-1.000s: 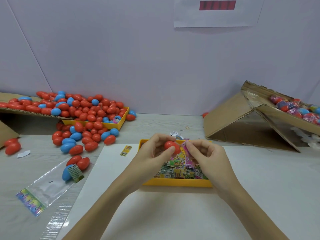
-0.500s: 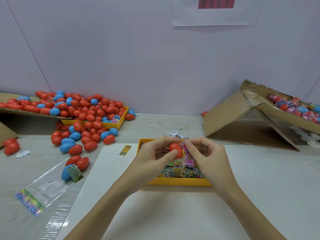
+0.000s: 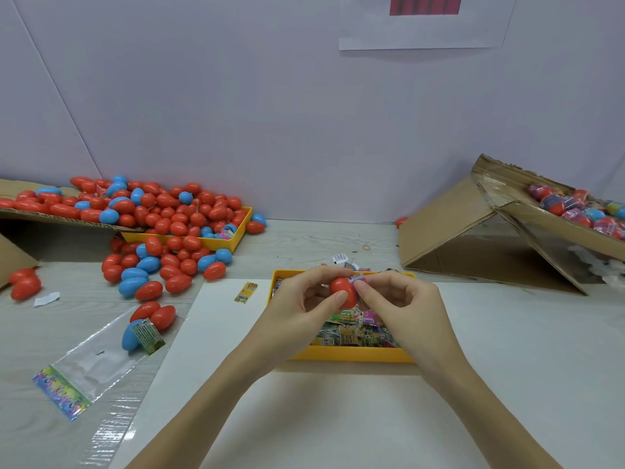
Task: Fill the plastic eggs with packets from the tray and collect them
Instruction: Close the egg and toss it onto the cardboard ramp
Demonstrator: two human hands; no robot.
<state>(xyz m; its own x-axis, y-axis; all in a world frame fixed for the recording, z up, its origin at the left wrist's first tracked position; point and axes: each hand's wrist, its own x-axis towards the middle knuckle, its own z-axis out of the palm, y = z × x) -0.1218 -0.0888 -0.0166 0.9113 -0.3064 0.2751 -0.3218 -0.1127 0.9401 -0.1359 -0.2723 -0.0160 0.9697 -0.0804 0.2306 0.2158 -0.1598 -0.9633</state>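
Observation:
My left hand (image 3: 297, 306) grips a red plastic egg (image 3: 342, 292) between thumb and fingers, above the yellow tray (image 3: 351, 354) of small colourful packets. My right hand (image 3: 402, 306) pinches a pink packet (image 3: 356, 278) against the egg's right side. Both hands meet over the tray's far half. Whether the egg is open is hidden by my fingers.
A heap of red and blue eggs (image 3: 162, 225) spills from a cardboard flap and a second yellow tray (image 3: 233, 243) at the left. A tilted cardboard box (image 3: 473, 231) with filled eggs stands at the right. A clear bag (image 3: 91, 367) and loose eggs lie front left.
The egg and both hands have shifted slightly right and closer together. The pink packet now lies pressed against the egg.

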